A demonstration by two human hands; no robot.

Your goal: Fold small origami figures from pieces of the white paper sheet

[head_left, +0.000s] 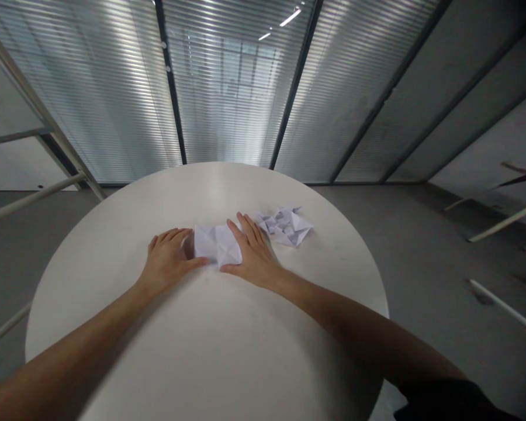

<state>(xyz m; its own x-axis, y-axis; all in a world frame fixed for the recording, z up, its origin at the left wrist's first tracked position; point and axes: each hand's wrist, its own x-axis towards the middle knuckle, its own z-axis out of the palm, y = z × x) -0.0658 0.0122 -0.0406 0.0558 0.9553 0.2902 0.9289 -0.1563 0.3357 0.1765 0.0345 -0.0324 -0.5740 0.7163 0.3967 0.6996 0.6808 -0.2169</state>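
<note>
A creased sheet of white folded paper [208,242] lies on the round white table between my hands. Its fold lines cross the surface, and its right part is covered. My right hand [255,254] rests flat on that right part with its fingers stretched out and the thumb spread along the near edge. At the left edge of the paper is my left hand [169,260], its thumb reaching to the near edge and its fingers bent near the far left corner, with a gap between them. Just beyond my right fingers sits a folded white paper piece [287,225] with several pointed flaps.
The round white table [228,339] fills the middle of the view. Window blinds [228,88] in dark frames stand behind it. A pale metal frame [35,196] is at the left, and chair legs [504,225] show at the right on the grey floor [425,245].
</note>
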